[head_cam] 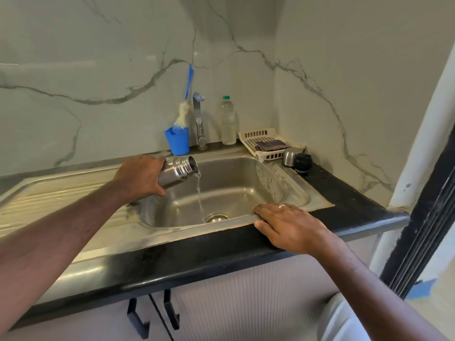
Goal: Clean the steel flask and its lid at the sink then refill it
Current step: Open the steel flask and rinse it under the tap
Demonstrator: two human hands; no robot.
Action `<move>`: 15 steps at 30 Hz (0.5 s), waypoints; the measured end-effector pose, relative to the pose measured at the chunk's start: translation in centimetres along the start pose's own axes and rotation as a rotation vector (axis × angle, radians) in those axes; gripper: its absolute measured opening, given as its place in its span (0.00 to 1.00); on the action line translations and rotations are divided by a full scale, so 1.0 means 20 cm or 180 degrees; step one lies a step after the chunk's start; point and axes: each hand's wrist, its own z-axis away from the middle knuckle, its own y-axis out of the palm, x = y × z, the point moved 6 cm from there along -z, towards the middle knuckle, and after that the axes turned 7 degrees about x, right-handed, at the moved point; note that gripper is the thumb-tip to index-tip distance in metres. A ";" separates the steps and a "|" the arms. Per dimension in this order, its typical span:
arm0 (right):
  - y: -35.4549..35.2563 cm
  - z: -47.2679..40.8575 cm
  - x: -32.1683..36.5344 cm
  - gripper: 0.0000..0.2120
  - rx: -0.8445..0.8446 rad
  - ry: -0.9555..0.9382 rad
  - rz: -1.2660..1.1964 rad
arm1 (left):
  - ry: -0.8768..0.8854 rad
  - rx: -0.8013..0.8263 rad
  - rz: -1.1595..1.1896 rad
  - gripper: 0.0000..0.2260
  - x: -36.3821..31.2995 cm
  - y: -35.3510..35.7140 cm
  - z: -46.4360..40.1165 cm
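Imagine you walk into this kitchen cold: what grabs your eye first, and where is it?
The left hand grips a tilted steel flask, pouring a thin stream of water towards the sink drain. Behind stands a blue cup holding a brush; the flask's lid lies on the right counter.

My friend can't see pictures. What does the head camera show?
The left hand tips a steel flask sideways, pouring water into the sink. The right hand rests flat on the sink's front edge.

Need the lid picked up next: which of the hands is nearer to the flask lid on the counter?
Right. The right hand rests flat on the sink's front rim, below the flask lid at the back right corner. The left hand grips the flask across the basin.
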 end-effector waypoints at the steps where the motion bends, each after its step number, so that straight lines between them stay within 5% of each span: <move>1: 0.00 0.00 0.00 0.27 0.0007 0.0002 -0.0003 | 0.0032 -0.0008 -0.0069 0.27 0.00 0.01 0.00; 15: -0.01 0.00 0.00 0.26 -0.0006 0.0020 -0.0017 | 0.0132 0.0010 -0.0133 0.29 -0.07 0.04 -0.05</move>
